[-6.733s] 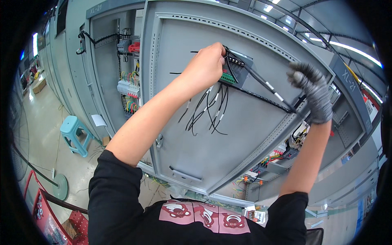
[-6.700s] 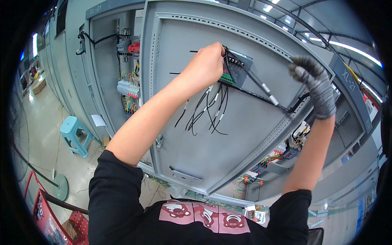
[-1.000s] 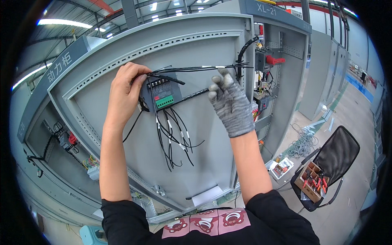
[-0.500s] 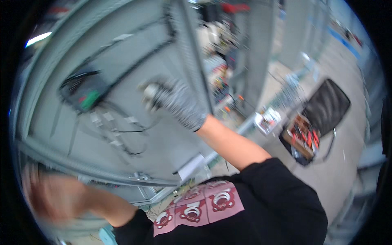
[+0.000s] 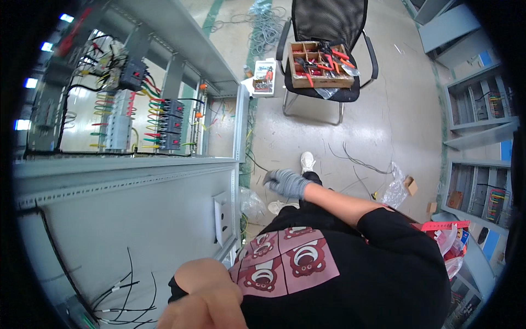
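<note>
Black wires (image 5: 128, 285) with white markers spread over the grey cabinet door (image 5: 170, 219), between seven and eight o'clock. Near them, toward seven, is my bare left hand (image 5: 192, 313), cut off by the lower edge; I cannot tell whether its grip is together or apart. Just below centre toward five, my grey-gloved right hand (image 5: 286, 183) has its fingers curled, though I can't tell if that grip clamps anything. At one o'clock, a wooden box (image 5: 324, 83) of tools sits on a black chair (image 5: 329, 19).

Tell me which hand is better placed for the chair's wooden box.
Right, I'd judge: the gloved right hand is nearer the wooden box on the chair; the left arm is at the picture's lower edge.
</note>
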Demonstrator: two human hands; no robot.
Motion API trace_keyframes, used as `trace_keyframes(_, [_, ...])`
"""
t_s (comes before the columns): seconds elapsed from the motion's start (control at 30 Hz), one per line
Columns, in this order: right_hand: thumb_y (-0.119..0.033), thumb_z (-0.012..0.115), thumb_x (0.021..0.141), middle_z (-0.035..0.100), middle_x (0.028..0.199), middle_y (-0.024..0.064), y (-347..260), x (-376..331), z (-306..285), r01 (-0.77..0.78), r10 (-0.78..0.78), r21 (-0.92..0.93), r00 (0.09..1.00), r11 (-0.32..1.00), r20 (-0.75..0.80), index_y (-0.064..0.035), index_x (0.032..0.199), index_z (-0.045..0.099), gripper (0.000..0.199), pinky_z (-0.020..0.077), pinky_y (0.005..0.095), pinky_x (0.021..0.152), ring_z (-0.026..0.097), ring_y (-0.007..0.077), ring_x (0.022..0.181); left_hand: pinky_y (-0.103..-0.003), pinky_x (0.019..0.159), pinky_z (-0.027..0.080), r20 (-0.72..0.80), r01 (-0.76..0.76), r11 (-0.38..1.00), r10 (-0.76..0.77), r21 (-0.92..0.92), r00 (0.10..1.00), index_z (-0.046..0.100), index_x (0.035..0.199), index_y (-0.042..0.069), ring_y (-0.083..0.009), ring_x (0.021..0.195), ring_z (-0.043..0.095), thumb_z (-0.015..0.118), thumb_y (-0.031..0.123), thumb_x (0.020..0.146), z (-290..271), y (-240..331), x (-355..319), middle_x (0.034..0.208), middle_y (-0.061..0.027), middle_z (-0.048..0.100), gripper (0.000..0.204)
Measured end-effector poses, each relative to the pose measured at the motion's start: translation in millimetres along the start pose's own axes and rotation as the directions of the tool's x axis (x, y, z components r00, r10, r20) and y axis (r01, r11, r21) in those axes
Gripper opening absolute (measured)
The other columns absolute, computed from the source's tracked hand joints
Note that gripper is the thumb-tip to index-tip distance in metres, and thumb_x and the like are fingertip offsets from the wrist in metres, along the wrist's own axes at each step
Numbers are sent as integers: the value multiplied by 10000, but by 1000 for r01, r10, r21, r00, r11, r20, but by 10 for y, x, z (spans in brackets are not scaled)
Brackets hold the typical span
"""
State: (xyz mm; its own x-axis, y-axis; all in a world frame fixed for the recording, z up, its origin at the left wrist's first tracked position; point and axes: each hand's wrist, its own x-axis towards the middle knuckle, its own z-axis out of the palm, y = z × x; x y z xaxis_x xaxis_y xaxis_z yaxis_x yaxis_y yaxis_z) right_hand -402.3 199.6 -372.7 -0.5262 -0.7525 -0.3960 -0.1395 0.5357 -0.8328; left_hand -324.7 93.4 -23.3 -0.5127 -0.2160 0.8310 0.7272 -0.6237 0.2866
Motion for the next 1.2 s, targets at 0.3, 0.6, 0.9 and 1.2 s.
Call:
trace_keyframes(0.3, [-266, 605, 868, 696, 932, 186, 1925, -318, -607, -402, 384, -81, 907, 912, -174, -60, 992, 684, 253, 525, 444, 805, 664, 374, 886, -306, 709, 467, 230, 530, 827, -561, 188, 795, 614, 1315, 225, -128, 827, 571, 526, 238, 997, -327, -1195, 497, 1059, 17, 618, 331])
trace_keyframes(0.6, [-258, 607, 833, 688, 916, 220, 2975, -1085, -108, -684, 743, 290, 623, 669, -243, -48, 959, 706, 264, 531, 428, 796, 674, 383, 890, -285, 787, 440, -245, 891, -37, -966, 453, 85, 641, 1110, -15, -160, 856, 559, 624, 22, 828, -1208, -2341, -619, 905, -63, 597, 285])
trace_keyframes(0.9, [-323, 601, 872, 690, 994, 215, 2395, -1360, 657, -610, 913, 690, 349, 391, -209, -65, 1037, 702, 322, 514, 434, 859, 660, 384, 959, -419, 783, 502, 289, 291, 197, -902, 936, -320, 632, 1013, 28, -354, 894, 615, 635, 14, 806, -1652, -2708, -1240, 918, -156, 619, 208])
trace_keyframes(1.2, [-257, 636, 906, 706, 964, 177, 1205, -1588, 864, -226, 874, 849, 21, 477, -485, -84, 1063, 702, 243, 523, 389, 853, 680, 332, 931, -306, 816, 474, 563, 432, 474, -820, 767, -100, 643, 1069, -2, -188, 895, 598, 596, -2, 871, -925, -3379, -458, 959, -93, 636, 204])
